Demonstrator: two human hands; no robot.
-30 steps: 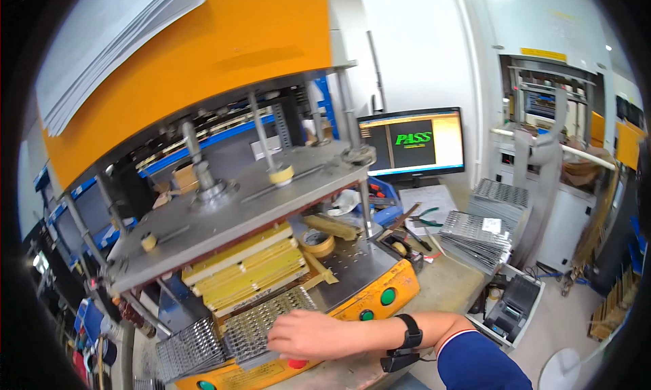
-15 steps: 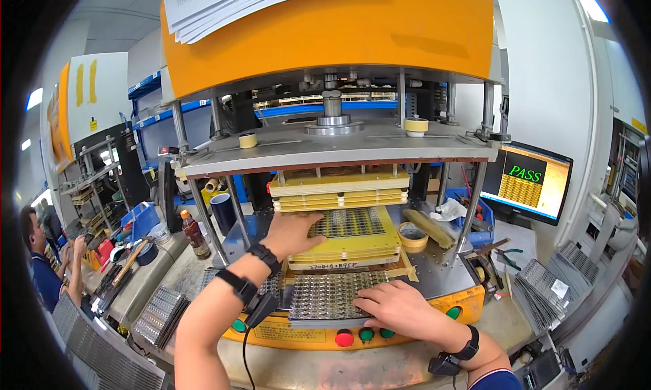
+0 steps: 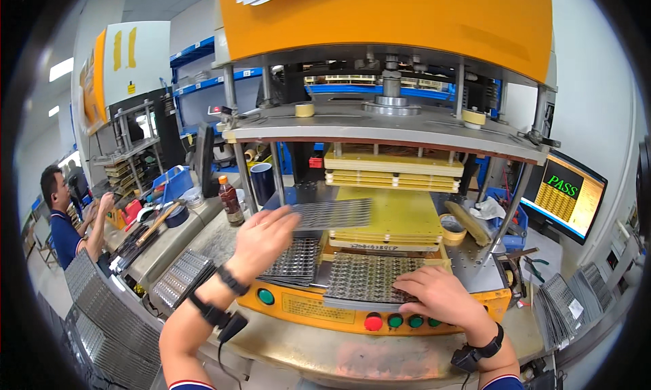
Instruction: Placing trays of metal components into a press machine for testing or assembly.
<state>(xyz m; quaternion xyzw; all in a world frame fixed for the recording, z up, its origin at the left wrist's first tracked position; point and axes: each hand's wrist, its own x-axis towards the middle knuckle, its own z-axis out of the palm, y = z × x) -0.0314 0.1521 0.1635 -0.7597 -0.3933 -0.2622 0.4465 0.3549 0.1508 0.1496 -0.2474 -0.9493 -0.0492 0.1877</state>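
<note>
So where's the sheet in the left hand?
Near the head view's centre, the grey sheet extends right from the left hand, visually overlapping the yellow plate.

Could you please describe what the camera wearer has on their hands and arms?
The left hand and right hand wear no gloves. On the left are a black wristband, then a black strap with a small black box and dark cable. On the right, a black band holds another box. The navy sleeves have red and white trim.
</note>
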